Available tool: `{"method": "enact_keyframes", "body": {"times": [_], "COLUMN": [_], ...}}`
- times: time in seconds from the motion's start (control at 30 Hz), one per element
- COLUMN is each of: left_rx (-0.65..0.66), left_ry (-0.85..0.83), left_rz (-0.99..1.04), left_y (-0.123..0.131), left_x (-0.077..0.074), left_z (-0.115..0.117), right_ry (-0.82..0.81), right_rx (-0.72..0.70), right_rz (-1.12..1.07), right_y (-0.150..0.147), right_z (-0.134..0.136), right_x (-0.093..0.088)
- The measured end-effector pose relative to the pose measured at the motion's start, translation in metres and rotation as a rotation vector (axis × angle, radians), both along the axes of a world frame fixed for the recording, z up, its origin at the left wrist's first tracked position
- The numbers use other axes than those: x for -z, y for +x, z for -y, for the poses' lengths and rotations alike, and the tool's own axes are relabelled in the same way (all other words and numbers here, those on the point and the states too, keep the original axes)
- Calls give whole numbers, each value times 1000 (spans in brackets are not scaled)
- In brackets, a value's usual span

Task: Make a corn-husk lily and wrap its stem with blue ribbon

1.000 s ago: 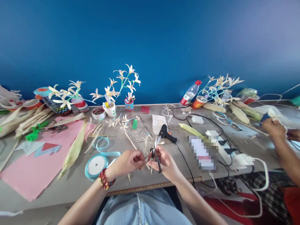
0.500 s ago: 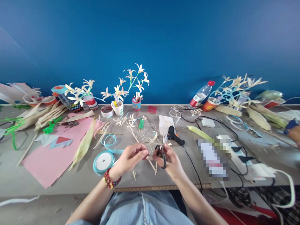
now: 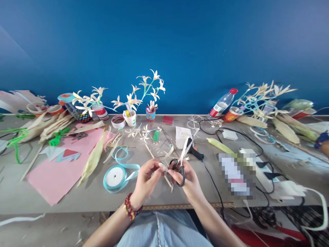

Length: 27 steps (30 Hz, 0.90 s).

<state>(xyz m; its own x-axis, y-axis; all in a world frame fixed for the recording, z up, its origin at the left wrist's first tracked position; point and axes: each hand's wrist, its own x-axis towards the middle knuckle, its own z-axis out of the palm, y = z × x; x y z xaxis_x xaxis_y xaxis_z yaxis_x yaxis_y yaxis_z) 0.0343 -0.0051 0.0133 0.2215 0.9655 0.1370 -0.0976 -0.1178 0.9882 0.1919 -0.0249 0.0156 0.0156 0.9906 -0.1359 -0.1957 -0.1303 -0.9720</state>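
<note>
Between the fingertips of both hands is a small pale piece of corn husk (image 3: 163, 167). My left hand (image 3: 148, 178), with a beaded bracelet at its wrist, pinches the husk from the left. My right hand (image 3: 189, 180) has black-handled scissors (image 3: 184, 154) hooked on its fingers, blades spread apart and pointing away from me. Its thumb reaches toward the husk piece, touching or nearly so. Left of my left hand lies a roll of light blue ribbon (image 3: 114, 176), its loose end curling behind. A black glue gun (image 3: 196, 153) rests beyond the scissors.
Husk flowers (image 3: 133, 100) stand in cups along the blue wall. Pink paper (image 3: 56, 178) and corn husks (image 3: 93, 159) lie to the left. On the right are a pixelated phone (image 3: 235, 176), a power strip (image 3: 263, 171), cables and a bottle (image 3: 222, 104). Another person's arm (image 3: 323, 148) shows at the right edge.
My left hand has moved right, closer to my right hand, and now holds the husk piece. The scissor blades have spread wider.
</note>
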Motion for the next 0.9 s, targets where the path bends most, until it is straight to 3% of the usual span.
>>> {"method": "enact_keyframes", "body": {"times": [0.2,0.27,0.9], "left_rx": [-94,-99,-48], "left_ry": [148,160,96], "left_rz": [-54,-37,-32], "left_y": [-7,-8,-10], "left_x": [-11,-13,-23], "left_z": [-2,-4,-3], "right_ry": [-33,-36,-62], "right_rx": [-330,-379,-373], "right_rz": [47,67,69], "right_y": [11,12,7], "right_z": [22,28,23], "right_x": [4,4,-3]}}
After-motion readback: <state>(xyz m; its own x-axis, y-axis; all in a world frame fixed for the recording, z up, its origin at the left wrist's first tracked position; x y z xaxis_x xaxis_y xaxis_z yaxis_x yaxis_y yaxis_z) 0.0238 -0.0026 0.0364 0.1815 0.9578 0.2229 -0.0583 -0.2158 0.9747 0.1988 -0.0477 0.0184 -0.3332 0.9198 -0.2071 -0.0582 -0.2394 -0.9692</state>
